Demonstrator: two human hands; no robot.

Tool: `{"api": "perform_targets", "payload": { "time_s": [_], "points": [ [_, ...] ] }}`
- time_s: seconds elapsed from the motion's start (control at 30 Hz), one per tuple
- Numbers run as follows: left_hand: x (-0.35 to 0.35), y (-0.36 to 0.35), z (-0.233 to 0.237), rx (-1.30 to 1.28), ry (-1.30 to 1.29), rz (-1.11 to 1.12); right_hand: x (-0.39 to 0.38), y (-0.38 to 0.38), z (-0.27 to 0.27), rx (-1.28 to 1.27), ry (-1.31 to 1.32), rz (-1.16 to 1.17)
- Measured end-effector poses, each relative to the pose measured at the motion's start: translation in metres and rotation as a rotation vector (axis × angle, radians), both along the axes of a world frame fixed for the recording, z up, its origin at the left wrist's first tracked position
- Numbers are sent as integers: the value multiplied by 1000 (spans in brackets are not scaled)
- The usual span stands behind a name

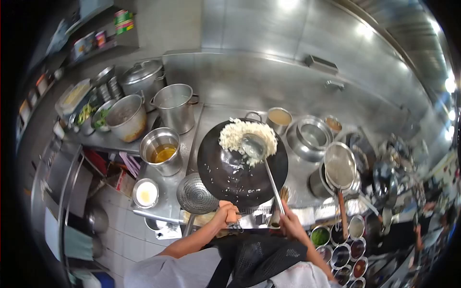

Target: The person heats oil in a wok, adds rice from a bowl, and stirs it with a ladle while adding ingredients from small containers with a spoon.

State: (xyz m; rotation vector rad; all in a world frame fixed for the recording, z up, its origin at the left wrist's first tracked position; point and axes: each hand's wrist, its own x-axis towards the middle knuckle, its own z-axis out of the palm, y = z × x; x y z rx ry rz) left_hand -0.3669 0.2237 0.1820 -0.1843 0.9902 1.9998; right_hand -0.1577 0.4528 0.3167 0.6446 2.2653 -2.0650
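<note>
A dark wok (216, 165) sits on the stove, with a mound of white rice (231, 136) heaped at its far side and loose grains scattered lower down. My left hand (222, 217) is closed around the wok's near handle, with a folded orange cloth (230, 211) in the grip. In my right hand (291, 223) is the long handle of a metal ladle (273, 185). The ladle's bowl (253, 146) rests against the rice, its inside facing me. Left of the wok lies a perforated skimmer (196, 193), close to my left forearm.
A pot of yellow oil (165, 153), a bowl of white stuff (145, 193) and a tall pot (175, 108) stand on the left. On the right are a wood-handled strainer (340, 165), nested pots (312, 137) and several condiment tins (341, 256). A steel wall (269, 77) closes the back.
</note>
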Motion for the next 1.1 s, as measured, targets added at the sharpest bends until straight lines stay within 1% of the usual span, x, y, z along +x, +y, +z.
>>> {"api": "perform_targets", "payload": {
  "time_s": [0.03, 0.07, 0.1, 0.17, 0.2, 0.23, 0.3, 0.33, 0.37, 0.43, 0.47, 0.5, 0.53, 0.57, 0.6, 0.63, 0.67, 0.7, 0.73, 0.77, 0.8, 0.83, 0.87, 0.9, 0.93, 0.97, 1.0, 1.03, 1.07, 1.1],
  "points": [
    [-10, 6, 1, -29, -10, 15, 14, -10, 6, -97, 36, -45],
    [-25, 16, 11, 40, -24, 26, 28, -12, 8, -84, 28, -73],
    [-42, 25, 22, 105, -44, 39, 42, -9, 0, 29, 93, -81],
    [-73, 43, 1, 220, -112, -5, 64, -12, -13, 190, 159, -169],
    [-76, 47, 5, 207, -116, 1, 72, -12, -32, 200, 137, -130],
    [-76, 51, 9, 185, -119, 0, 75, -10, -70, -52, 246, -140],
    [-67, 56, 23, 162, -165, 89, 71, -9, -148, -572, 466, -202],
    [-67, 57, 20, 243, -183, 34, 67, -12, -169, -320, 248, -133],
    [-64, 58, 20, 245, -185, 29, 59, -23, -170, -317, 247, -138],
    [-54, 57, 23, 216, -239, -31, 25, -51, -146, 89, 227, -353],
    [-45, 56, 37, 92, -232, 60, 22, -60, -104, 108, 38, -351],
    [-46, 54, 38, 82, -228, 55, 24, -55, -113, 98, 40, -357],
    [-48, 53, 36, 83, -201, 52, 29, -45, -132, -28, 166, -277],
    [-50, 54, 29, 86, -176, 51, 41, -20, -175, -152, 292, -194],
    [-51, 55, 19, 150, -181, 105, 48, 18, -211, -421, -94, -208],
    [-41, 43, 17, 127, -186, 94, 69, 41, -237, -698, -210, -181],
    [-23, 30, 22, 224, -215, 82, 82, 41, -182, -532, -160, -84],
    [-14, 21, 36, 332, -227, 68, 89, 32, -108, -354, -109, -1],
    [0, 9, 58, 222, -218, 71, 94, 19, -28, -177, -57, 63],
    [9, -1, 76, 109, -208, 80, 89, 0, 60, 266, -64, 232],
    [7, 1, 82, 121, -221, 67, 93, 8, 59, 221, -34, 162],
    [-3, 13, 75, 91, -213, 49, 94, 31, 37, 452, 25, 232],
    [-23, 35, 53, 134, -166, 77, 81, 42, 36, 650, -98, 279],
    [-40, 47, 35, 180, -120, 98, 49, 28, 71, 785, -313, 285],
    [-51, 49, 25, 219, -118, 23, 27, 36, 51, 910, -319, 273],
    [-52, 54, 19, 272, -123, -45, 7, 39, 31, 979, -223, 196],
    [-24, 47, 24, 285, -49, 97, -15, 32, 25, 1039, -290, 155],
    [-4, 27, 6, 332, -162, -28, -28, 36, -2, 1086, -201, 141],
    [10, 11, -22, 218, -160, -18, -31, 26, 4, 1066, -203, 124],
    [22, -11, -28, 21, -8, -114, -33, 15, 16, 1043, -199, 106]
  ]
}}
